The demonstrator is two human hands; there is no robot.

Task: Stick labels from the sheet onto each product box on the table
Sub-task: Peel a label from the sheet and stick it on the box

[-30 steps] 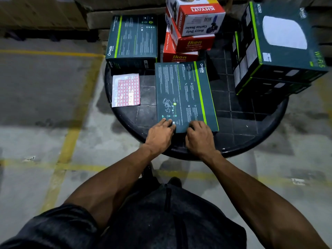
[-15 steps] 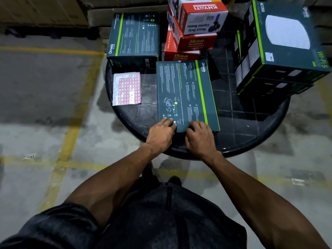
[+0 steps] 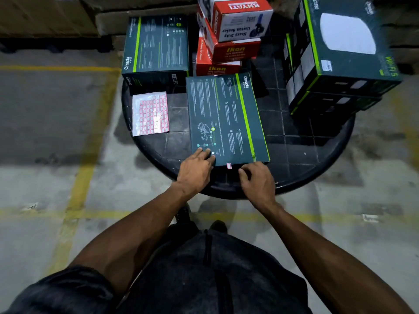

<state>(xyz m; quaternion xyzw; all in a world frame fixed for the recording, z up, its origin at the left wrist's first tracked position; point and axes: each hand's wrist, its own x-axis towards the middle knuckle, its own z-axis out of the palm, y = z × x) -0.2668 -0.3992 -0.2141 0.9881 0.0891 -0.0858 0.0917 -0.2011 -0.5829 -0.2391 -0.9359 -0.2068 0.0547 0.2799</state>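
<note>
A flat dark-green cardboard product box with a lime stripe (image 3: 226, 118) is laid on the round black tiled table (image 3: 317, 155), its near edge at the table's front. The left hand (image 3: 195, 171) is rested on the box's near left corner with straight fingers. The right hand (image 3: 257, 182) is held at the near right corner, fingers curled; what they grip cannot be made out. A small red-bordered white label (image 3: 229, 166) is seen on the box's near side, between the hands. The white sheet of red-bordered labels (image 3: 150, 113) lies left of the box.
</note>
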